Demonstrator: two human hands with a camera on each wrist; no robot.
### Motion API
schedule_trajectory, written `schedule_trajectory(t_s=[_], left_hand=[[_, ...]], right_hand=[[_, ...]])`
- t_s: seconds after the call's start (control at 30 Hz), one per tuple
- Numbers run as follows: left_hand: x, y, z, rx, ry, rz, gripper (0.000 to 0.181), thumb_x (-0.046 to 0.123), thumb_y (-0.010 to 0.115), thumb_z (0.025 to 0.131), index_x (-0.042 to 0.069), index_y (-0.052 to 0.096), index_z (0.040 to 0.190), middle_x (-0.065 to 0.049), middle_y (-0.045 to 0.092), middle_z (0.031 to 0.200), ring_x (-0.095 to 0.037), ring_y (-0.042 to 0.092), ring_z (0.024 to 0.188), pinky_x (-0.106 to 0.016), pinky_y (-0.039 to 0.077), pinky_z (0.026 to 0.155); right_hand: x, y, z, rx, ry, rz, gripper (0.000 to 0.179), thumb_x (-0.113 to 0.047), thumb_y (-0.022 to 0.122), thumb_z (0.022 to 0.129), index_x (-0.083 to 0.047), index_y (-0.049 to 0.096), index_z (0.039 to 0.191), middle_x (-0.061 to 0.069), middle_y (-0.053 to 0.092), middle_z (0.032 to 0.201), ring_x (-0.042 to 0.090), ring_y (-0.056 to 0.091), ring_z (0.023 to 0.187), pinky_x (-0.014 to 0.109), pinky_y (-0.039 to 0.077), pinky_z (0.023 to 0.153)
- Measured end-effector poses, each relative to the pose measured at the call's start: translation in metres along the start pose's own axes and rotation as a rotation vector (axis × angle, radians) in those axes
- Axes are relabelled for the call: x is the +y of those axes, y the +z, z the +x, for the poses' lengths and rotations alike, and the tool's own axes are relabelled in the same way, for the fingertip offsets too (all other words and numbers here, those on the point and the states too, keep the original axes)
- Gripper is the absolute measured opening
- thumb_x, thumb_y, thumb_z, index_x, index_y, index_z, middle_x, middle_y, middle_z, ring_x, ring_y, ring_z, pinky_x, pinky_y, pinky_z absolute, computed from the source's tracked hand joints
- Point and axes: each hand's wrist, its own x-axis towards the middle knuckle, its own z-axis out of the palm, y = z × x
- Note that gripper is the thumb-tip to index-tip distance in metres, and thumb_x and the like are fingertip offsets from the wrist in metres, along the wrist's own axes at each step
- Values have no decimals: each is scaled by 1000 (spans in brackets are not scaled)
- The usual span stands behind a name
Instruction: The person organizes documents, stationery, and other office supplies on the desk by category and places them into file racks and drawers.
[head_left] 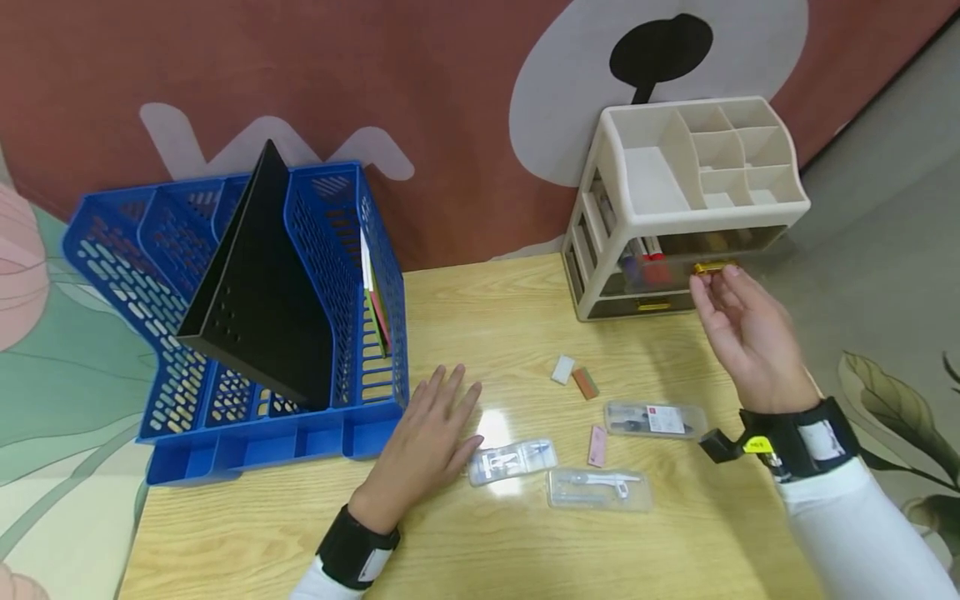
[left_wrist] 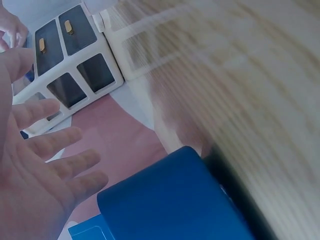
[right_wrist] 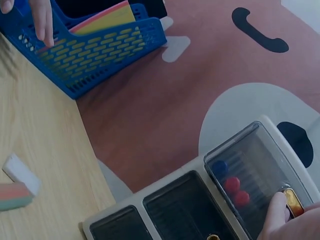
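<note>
My right hand (head_left: 753, 337) is at the upper drawer of a white desktop organizer (head_left: 697, 218), its fingertips gripping the gold drawer handle (right_wrist: 293, 202). Through the smoky clear drawer front (right_wrist: 245, 172), red and blue marker ends show; the drawer sticks out a little from the frame. My left hand (head_left: 426, 433) is spread over the table, fingers straight, beside the right front corner of a blue file rack (head_left: 375, 429). It holds nothing. A clear case (head_left: 513, 461) lies just right of its thumb.
On the table lie another clear case with a white compass-like tool (head_left: 600, 489), a labelled case (head_left: 656, 419), a pink eraser-like piece (head_left: 597, 446), a white eraser (head_left: 562, 369) and an orange-green eraser (head_left: 585, 383). A black folder (head_left: 262, 308) leans in the rack. A printed cloth (head_left: 465, 108) hangs behind.
</note>
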Motion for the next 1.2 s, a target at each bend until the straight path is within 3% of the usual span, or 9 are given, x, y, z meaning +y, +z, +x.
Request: schedule_trajectory(t_s=[0.17, 0.33, 0.67, 0.8, 0.97, 1.1, 1.2], left_hand=[[-1, 1, -1, 11, -1, 6, 65, 45, 62, 101, 10, 49, 154, -21, 39, 163, -45, 37, 150, -58, 38, 119], [-2, 1, -4, 3, -16, -4, 64, 45, 60, 102, 10, 49, 153, -21, 40, 163, -44, 36, 151, -59, 38, 119], [-6, 4, -8, 45, -20, 1, 62, 40, 65, 99, 7, 52, 150, -24, 45, 158, -48, 43, 145, -61, 43, 113], [-7, 6, -10, 41, -33, -7, 62, 39, 65, 100, 7, 52, 150, -24, 44, 159, -47, 42, 146, -62, 42, 114], [-7, 6, -11, 40, -37, -14, 61, 38, 65, 99, 7, 52, 150, -24, 43, 159, -47, 41, 146, -61, 42, 115], [-7, 5, -11, 30, -32, -18, 61, 38, 64, 100, 7, 51, 151, -23, 43, 160, -46, 41, 147, -59, 41, 117], [-7, 4, -11, 33, -16, -14, 61, 38, 63, 101, 8, 50, 152, -22, 42, 161, -45, 40, 149, -57, 40, 118]], right_hand=[[-2, 3, 12, 17, 12, -27, 20, 1, 59, 102, 1, 57, 122, 13, 59, 115, 24, 61, 111, 30, 52, 108], [-5, 3, 19, 43, 1, -103, 26, -2, 60, 102, -5, 54, 127, 11, 59, 118, 22, 60, 114, 29, 53, 105], [-7, 7, 29, 76, -7, -166, 39, 2, 59, 101, -14, 48, 135, 9, 55, 126, 21, 60, 118, 29, 52, 107], [-7, 4, 28, 34, -21, -198, 43, 7, 56, 101, -14, 46, 137, 10, 57, 126, 23, 62, 115, 30, 54, 104], [-6, -5, 26, -19, -41, -229, 34, 6, 54, 102, -10, 50, 132, 10, 62, 118, 21, 61, 102, 29, 55, 89], [-6, -19, 25, 89, -36, -209, 27, 3, 56, 102, -11, 52, 125, 8, 60, 109, 20, 56, 96, 30, 53, 82], [-4, -28, 26, 176, 1, -198, 23, -3, 58, 103, -13, 51, 122, 7, 56, 107, 20, 57, 101, 30, 56, 90]])
